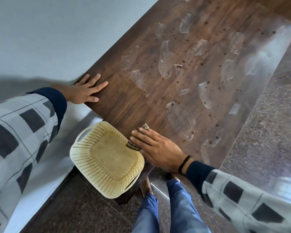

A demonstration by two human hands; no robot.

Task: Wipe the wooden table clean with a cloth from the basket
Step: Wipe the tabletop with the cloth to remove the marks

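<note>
I saw the cloth at the near corner of the bench, pinned under my right hand. That hand lay flat with its fingers straight and close together, pressing down rather than curling round the fabric. Only two bits of the cloth showed: a dark, brown-striped fold past the fingertips and another striped edge by the thumb side, touching the rim of the basket. My left hand rested palm-down on the bench's far-left edge by the pale wall, fingers spread and straight, holding nothing. The basket was cream plastic with slotted walls and cut-out handles, and it sat just beside the bench's near end on something dark and low. A faint raised mark on its floor was too blurred for me to read. The bench top was dark wood grain, scattered with small brown spots and whitish, fan-shaped smears, with strong glare along its right edge. A black band circled my right wrist.
</note>
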